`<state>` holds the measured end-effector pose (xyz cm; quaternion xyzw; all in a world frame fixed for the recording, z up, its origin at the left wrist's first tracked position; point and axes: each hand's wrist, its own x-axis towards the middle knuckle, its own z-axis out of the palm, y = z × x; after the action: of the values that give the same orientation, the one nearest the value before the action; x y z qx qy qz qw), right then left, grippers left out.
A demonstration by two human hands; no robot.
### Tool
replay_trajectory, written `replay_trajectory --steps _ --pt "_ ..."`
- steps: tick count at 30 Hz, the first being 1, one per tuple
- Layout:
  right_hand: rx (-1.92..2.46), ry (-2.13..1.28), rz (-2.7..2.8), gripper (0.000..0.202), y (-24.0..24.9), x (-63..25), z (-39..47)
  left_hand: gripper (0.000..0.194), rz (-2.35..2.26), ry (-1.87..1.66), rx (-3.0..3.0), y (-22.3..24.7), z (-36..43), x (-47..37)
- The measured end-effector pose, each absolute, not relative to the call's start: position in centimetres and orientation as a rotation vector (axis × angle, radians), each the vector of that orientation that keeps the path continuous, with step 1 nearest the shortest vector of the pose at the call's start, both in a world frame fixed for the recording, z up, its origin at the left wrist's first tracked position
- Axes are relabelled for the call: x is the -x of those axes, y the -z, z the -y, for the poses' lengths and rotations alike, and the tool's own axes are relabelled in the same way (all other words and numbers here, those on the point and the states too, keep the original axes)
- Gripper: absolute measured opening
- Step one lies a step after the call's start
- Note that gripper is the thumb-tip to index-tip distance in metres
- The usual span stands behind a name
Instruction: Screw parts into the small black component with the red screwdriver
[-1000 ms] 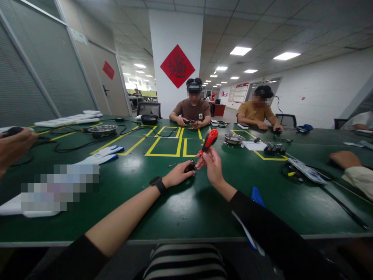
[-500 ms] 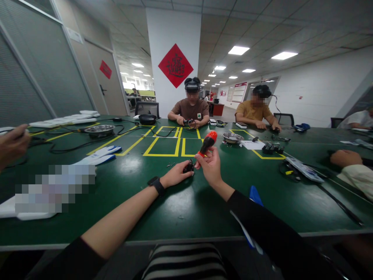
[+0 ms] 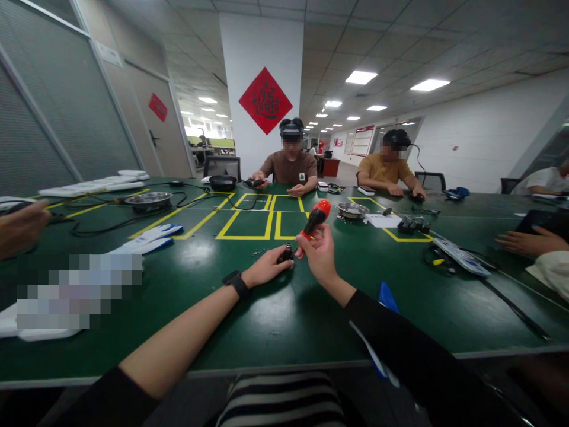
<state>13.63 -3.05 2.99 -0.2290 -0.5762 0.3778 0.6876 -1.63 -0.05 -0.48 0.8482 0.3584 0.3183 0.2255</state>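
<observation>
In my right hand [image 3: 320, 252] is a screwdriver [image 3: 316, 218] with a red and black handle, tilted so the handle points up and away. Its tip end sits low by my fingers, close to a small black part with metal bits [image 3: 287, 254]. My left hand [image 3: 265, 267] is closed around that part and steadies it at the green table top [image 3: 249, 332]. What kind of part it is I cannot make out. Several tiny screws or scraps [image 3: 258, 252] lie just beyond my left hand.
White-and-blue gloves [image 3: 153, 237] lie at the left, near a metal bowl [image 3: 149, 200]. Another metal bowl [image 3: 352, 210], black blocks [image 3: 413, 225] and a bagged item with cable [image 3: 462, 256] are to the right. Co-workers sit across and at both sides; a blue-handled tool [image 3: 388, 296] lies beside my right forearm.
My hands keep nearly the same pose on the screwdriver and black part. Across the table, a co-worker has moved a dark object leftward. The right-hand neighbour's hand has opened out flatter.
</observation>
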Motion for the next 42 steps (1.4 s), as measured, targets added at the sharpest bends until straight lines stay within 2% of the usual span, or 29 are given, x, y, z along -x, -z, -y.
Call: replay_trajectory --steps 12,23,34,42 --pt "0.5 -0.877 1.31 0.036 -3.14 -13.77 3.07 0.025 -0.977 -0.89 -2.317 0.67 -0.22 1.68" --pt "0.511 -0.88 1.354 0.022 -2.95 -13.97 2.96 0.026 -1.014 -0.885 -2.338 0.75 -0.22 1.67" --pt "0.513 -0.88 1.288 0.035 -3.06 -13.93 2.63 0.024 -0.994 -0.897 -2.336 0.75 -0.32 1.64" --pt "0.518 -0.899 1.285 0.032 -3.15 -13.95 2.78 0.025 -1.002 -0.888 -2.318 0.66 -0.14 1.67"
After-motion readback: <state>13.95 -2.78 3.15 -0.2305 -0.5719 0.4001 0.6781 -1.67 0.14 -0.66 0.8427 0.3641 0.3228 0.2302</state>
